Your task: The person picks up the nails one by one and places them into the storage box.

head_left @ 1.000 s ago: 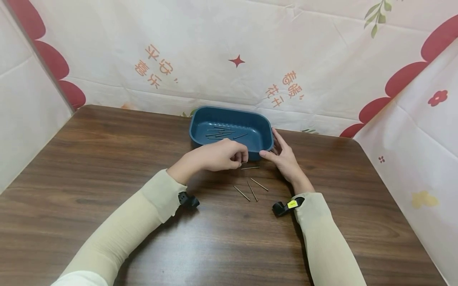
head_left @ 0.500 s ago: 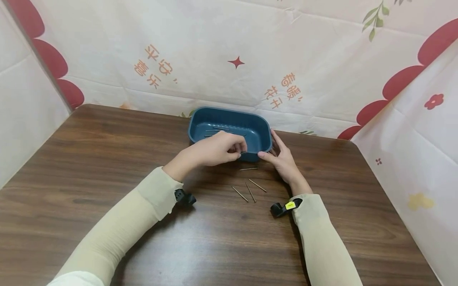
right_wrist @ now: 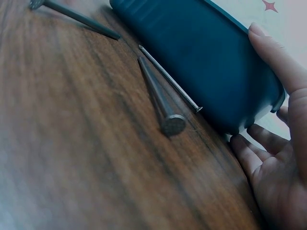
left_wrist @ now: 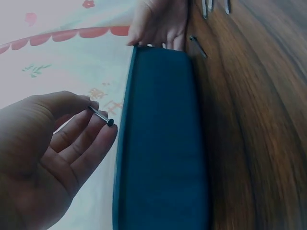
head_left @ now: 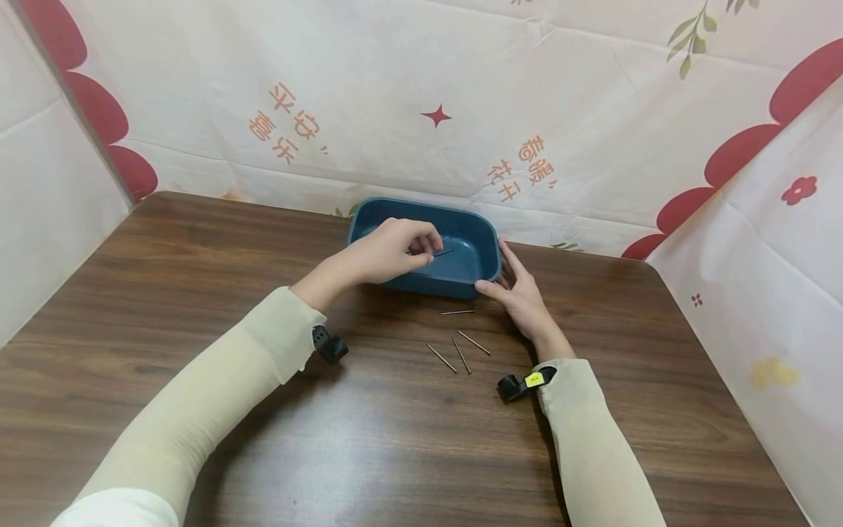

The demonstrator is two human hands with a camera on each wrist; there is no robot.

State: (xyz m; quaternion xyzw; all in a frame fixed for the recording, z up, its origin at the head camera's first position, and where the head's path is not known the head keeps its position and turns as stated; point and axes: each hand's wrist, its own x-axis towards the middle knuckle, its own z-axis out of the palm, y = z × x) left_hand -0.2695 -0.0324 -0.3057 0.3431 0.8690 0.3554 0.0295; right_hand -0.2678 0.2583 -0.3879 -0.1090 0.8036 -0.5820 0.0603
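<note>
My left hand (head_left: 394, 250) is over the blue plastic box (head_left: 470, 256), thumb and fingertips pinching a nail (left_wrist: 101, 116). In the left wrist view the nail's flat head points away from the thumb, and the other fingers are loosely bent. At the box's right end my right hand (head_left: 525, 298) grips it, thumb on the rim and fingers around the outer corner. Part of a nail shows inside the box beside my left fingers; the left hand hides most of the box's left inside. In front of the box several nails (right_wrist: 172, 120) lie on the table.
The brown wood-grain table (head_left: 408, 446) reaches back to a white printed cloth (head_left: 369, 95) hanging just behind the box. More cloth hangs at both sides. A small black wrist camera (head_left: 329, 345) is strapped at the left cuff, another black camera (head_left: 516, 384) at the right.
My left hand has lifted from the table in front of the box and moved back and left over it, with the nail. My right hand stays on the box's end.
</note>
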